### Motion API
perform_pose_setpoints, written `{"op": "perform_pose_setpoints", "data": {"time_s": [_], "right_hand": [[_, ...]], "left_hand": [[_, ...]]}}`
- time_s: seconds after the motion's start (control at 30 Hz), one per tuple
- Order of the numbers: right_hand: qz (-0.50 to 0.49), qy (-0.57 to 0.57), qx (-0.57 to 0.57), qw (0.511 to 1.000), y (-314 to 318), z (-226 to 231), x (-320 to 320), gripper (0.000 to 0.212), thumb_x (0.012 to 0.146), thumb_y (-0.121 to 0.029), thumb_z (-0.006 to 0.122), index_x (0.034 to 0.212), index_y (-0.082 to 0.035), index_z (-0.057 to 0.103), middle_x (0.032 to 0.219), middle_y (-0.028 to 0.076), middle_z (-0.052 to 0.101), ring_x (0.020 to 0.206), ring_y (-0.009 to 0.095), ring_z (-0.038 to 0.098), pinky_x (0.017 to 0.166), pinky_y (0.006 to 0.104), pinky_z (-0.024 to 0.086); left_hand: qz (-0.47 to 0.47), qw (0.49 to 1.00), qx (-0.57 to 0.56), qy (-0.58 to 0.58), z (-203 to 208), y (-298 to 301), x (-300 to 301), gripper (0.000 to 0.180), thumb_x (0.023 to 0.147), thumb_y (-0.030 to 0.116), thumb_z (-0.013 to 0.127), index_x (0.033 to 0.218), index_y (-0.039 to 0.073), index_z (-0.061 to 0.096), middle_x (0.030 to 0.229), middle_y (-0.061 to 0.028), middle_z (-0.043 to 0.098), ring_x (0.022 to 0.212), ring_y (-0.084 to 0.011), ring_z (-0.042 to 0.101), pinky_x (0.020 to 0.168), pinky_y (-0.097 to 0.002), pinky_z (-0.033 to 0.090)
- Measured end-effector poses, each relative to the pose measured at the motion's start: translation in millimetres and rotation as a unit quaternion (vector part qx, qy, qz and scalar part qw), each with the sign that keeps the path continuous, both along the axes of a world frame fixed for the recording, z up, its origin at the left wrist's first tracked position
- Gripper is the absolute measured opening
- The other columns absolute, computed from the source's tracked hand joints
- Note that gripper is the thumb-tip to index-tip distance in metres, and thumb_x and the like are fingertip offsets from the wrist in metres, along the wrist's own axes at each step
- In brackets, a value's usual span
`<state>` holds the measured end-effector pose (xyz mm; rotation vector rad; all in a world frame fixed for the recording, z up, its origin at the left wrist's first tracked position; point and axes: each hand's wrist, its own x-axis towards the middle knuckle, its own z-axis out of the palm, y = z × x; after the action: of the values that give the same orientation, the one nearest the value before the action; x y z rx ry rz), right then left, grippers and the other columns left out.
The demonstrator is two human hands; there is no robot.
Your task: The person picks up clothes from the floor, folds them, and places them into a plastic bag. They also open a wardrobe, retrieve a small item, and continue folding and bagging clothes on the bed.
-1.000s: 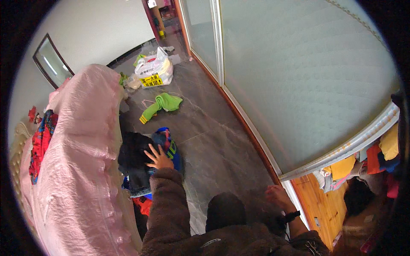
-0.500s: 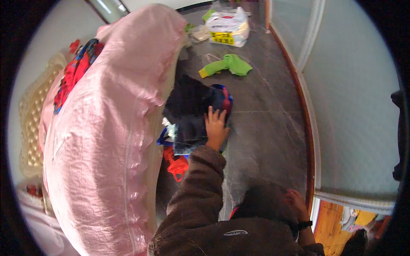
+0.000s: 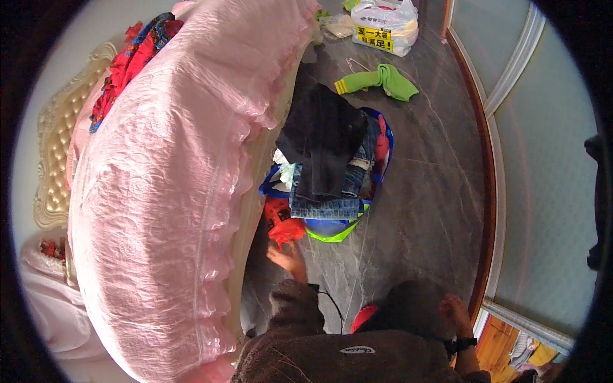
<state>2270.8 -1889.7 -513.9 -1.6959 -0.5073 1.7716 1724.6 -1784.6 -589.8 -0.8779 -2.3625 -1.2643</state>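
Blue-and-lime clothes bag [image 3: 327, 227] on the floor = reference. Red plastic bag [image 3: 281, 217] sits just beside it, near-left. Left hand [image 3: 288, 259] is at the red bag's near end, fingers bent against it; can't tell if they've got a grip. Right hand [image 3: 453, 313] is well apart, near-right of the reference, by the person's dark-clothed leg; blurred, finger state unclear. Black garment [image 3: 325, 127] and blue jeans [image 3: 324, 210] lie on top of the reference; green garment [image 3: 397, 83] lies beyond it; pink bedspread [image 3: 159, 172] left.
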Motion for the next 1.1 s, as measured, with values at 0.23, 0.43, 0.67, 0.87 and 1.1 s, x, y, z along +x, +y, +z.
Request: {"op": "perform_pose_setpoints", "data": {"time_s": [0.23, 0.43, 0.67, 0.87, 1.1], "right_hand": [[0.006, -0.073, -0.048, 0.996, -0.5, -18.7, 9.6, 0.028, 0.096, -0.032, 0.059, 0.11, -0.009, 0.061, 0.089, 0.003, 0.066, 0.072, 0.012, 0.064, 0.058, 0.0277, 0.049], [-0.016, -0.051, -0.007, 0.999, -7.3, -17.5, 9.6, 0.031, 0.095, -0.032, 0.06, 0.112, -0.006, 0.059, 0.09, 0.005, 0.066, 0.072, 0.016, 0.064, 0.058, 0.028, 0.049], [0.009, -0.071, 0.056, 0.996, 14.1, 24.7, 6.2, 0.031, 0.095, -0.025, 0.058, 0.12, -0.006, 0.056, 0.098, 0.007, 0.063, 0.081, 0.018, 0.063, 0.072, 0.0311, 0.054], [0.099, -0.095, 0.291, 0.947, 50.4, 142.1, -47.2, 0.057, 0.092, -0.036, 0.062, 0.139, -0.009, 0.044, 0.128, 0.013, 0.055, 0.116, 0.023, 0.054, 0.098, 0.0383, 0.045], [-0.093, -0.051, 0.456, 0.883, 43.4, 244.5, -86.1, 0.066, 0.091, -0.035, 0.066, 0.142, -0.003, 0.038, 0.134, 0.013, 0.052, 0.123, 0.023, 0.049, 0.103, 0.0362, 0.042]], "left_hand": [[-0.014, 0.819, 0.027, -0.573, -120.7, 15.5, -120.2, 0.066, 0.075, 0.04, 0.079, 0.124, 0.003, 0.056, 0.11, -0.0213, 0.059, 0.103, -0.0349, 0.059, 0.063, -0.0368, 0.055], [0.063, 0.948, -0.164, -0.264, -91.2, -18.1, -121.3, 0.065, 0.076, 0.041, 0.077, 0.122, 0.0, 0.058, 0.111, -0.026, 0.063, 0.104, -0.0419, 0.06, 0.078, -0.0435, 0.054], [-0.2, 0.974, -0.039, 0.094, 41.9, -141.3, 5.9, 0.054, 0.079, 0.019, 0.069, 0.125, -0.004, 0.052, 0.129, -0.0303, 0.05, 0.119, -0.0459, 0.05, 0.1, -0.051, 0.04], [-0.508, 0.846, 0.035, -0.156, 206.5, -107.8, 153.4, 0.055, 0.081, 0.012, 0.065, 0.13, -0.004, 0.045, 0.128, -0.0225, 0.052, 0.12, -0.0385, 0.051, 0.1, -0.0469, 0.042], [-0.715, 0.685, -0.011, 0.142, 290.6, -42.6, 332.1, 0.047, 0.076, 0.008, 0.064, 0.121, 0.004, 0.053, 0.146, -0.0239, 0.039, 0.138, -0.0383, 0.035, 0.111, -0.0494, 0.031]]}}
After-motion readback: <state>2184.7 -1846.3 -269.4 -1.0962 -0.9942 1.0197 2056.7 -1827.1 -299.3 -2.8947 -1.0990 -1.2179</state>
